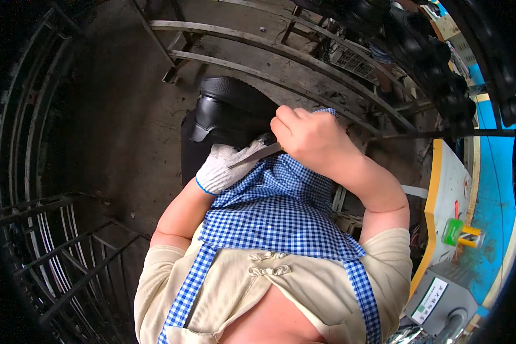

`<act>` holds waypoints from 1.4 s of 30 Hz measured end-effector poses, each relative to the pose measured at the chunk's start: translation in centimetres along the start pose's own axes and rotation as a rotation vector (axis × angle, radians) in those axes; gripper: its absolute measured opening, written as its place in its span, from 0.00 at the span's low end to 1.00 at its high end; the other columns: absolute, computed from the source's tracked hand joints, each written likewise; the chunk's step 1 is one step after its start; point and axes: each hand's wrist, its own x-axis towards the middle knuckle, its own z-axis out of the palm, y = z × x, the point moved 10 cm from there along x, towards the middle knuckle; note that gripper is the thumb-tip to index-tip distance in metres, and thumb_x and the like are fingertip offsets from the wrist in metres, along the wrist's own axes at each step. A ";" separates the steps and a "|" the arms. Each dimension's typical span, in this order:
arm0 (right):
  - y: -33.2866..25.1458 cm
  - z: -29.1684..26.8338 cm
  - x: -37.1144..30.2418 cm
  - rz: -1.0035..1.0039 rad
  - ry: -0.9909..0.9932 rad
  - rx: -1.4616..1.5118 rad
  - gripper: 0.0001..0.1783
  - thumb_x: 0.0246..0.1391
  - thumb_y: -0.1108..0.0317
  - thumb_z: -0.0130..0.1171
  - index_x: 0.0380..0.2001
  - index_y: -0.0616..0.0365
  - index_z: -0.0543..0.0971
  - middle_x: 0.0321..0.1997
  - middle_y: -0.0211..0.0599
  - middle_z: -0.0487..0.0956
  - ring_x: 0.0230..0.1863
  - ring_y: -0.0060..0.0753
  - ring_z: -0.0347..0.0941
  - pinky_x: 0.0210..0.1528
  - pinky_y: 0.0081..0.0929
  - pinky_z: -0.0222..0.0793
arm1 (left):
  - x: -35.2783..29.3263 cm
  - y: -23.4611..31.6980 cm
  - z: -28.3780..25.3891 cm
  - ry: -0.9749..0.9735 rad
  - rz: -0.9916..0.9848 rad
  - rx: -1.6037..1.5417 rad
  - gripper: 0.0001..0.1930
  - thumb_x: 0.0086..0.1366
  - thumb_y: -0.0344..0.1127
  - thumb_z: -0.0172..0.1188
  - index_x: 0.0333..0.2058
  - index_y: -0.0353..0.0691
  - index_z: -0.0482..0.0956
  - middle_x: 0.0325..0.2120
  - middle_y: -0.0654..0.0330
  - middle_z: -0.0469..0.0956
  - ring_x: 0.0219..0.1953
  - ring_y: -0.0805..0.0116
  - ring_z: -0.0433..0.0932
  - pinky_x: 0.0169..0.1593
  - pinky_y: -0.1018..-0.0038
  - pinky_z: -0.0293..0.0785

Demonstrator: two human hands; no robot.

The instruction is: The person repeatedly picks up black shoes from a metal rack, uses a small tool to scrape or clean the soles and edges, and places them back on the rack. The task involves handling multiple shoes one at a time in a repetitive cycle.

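A black shoe (215, 117) lies on its side over my lap, its thick sole facing away from me and its heel end to the left. My left hand (221, 166), in a white knit glove with a blue cuff edge, is closed on the near side of the shoe; its fingertips are partly hidden. Bare and closed, my right hand (307, 135) grips a knife (258, 155) by the shoe's right end. The narrow blade slants down left across the gloved hand, and the handle is hidden in my fist. Beneath lies a blue-and-white checked apron (275, 221).
Metal rack rails (258, 46) cross the floor ahead. Dark shoes (436, 69) hang or stand on a rack at upper right. A white, yellow-edged machine panel (450, 189) and a blue surface (493, 206) holding a green-and-yellow item (461, 234) are on my right. Black metal frames (69, 258) stand left.
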 end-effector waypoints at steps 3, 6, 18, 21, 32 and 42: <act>0.5 0.7 -0.1 0.037 0.005 0.036 0.07 0.38 0.73 0.59 0.23 0.54 0.70 0.25 0.32 0.68 0.23 0.27 0.72 0.21 0.25 0.69 | 0.7 0.2 0.3 -0.056 -0.045 0.018 0.12 0.58 0.29 0.64 0.42 0.42 0.83 0.37 0.57 0.82 0.36 0.59 0.80 0.39 0.69 0.76; 1.2 1.1 -0.3 0.028 0.043 0.145 0.07 0.40 0.69 0.60 0.23 0.54 0.71 0.26 0.33 0.68 0.24 0.28 0.74 0.21 0.25 0.70 | 0.9 -0.2 0.1 -0.070 -0.109 -0.085 0.11 0.58 0.31 0.65 0.41 0.43 0.83 0.36 0.56 0.82 0.35 0.60 0.80 0.38 0.70 0.76; 4.3 0.1 -2.8 0.239 0.246 0.446 0.10 0.37 0.73 0.63 0.26 0.56 0.73 0.25 0.34 0.75 0.20 0.34 0.74 0.21 0.27 0.69 | 0.4 -1.2 -0.7 -0.242 -0.856 -0.534 0.12 0.63 0.38 0.61 0.44 0.42 0.82 0.33 0.57 0.82 0.30 0.65 0.80 0.32 0.70 0.74; 3.2 -0.7 -2.7 0.250 0.211 0.379 0.10 0.42 0.71 0.66 0.30 0.56 0.77 0.28 0.33 0.77 0.22 0.34 0.76 0.22 0.26 0.71 | 0.0 -1.7 -0.1 -0.128 -0.604 -0.539 0.11 0.63 0.36 0.61 0.43 0.41 0.82 0.33 0.58 0.82 0.33 0.64 0.79 0.38 0.70 0.76; 0.5 -0.3 -2.8 0.223 0.225 0.024 0.07 0.44 0.73 0.60 0.30 0.61 0.78 0.26 0.30 0.71 0.24 0.24 0.73 0.21 0.19 0.67 | 0.2 2.5 0.2 -0.091 0.053 0.078 0.09 0.59 0.33 0.63 0.39 0.43 0.81 0.34 0.56 0.82 0.36 0.59 0.82 0.40 0.69 0.79; 1.2 0.6 -2.2 0.186 0.187 0.033 0.06 0.43 0.70 0.61 0.27 0.57 0.75 0.26 0.30 0.70 0.24 0.24 0.73 0.21 0.19 0.68 | 0.1 2.5 1.0 -0.185 0.091 0.172 0.11 0.61 0.35 0.61 0.42 0.42 0.80 0.34 0.52 0.81 0.37 0.58 0.81 0.41 0.67 0.78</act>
